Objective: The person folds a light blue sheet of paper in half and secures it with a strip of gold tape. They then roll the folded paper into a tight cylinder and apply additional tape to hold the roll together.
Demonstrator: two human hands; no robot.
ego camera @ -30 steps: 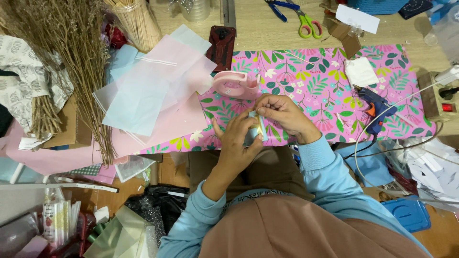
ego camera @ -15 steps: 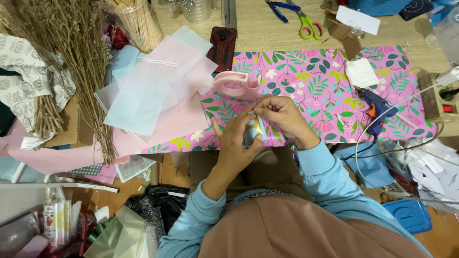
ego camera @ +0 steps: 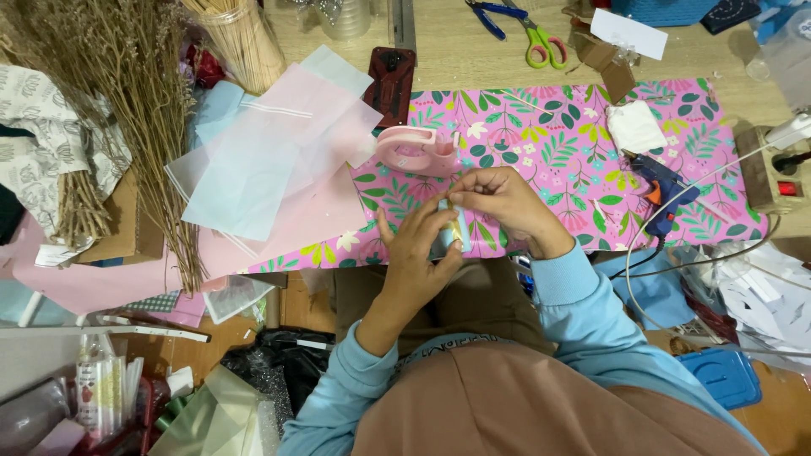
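left hand (ego camera: 416, 253): fingers curled around a small pale-blue piece (ego camera: 449, 230), gripping it from below
right hand (ego camera: 498, 201): fingertips pinching the top of the same piece
piece location: between both hands, above the near edge of the pink floral sheet (ego camera: 557, 152)
tape dispenser (ego camera: 416, 150): pink, on the sheet, just beyond the hands
glue gun (ego camera: 663, 187): blue, on the sheet, right of the hands
tissue sheets (ego camera: 270, 152): pink and pale blue, stacked left
scissors (ego camera: 541, 38): green-handled, far side of the table

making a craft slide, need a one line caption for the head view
Both hands, left hand and right hand, pinch a small pale piece beside a pink tape dispenser.
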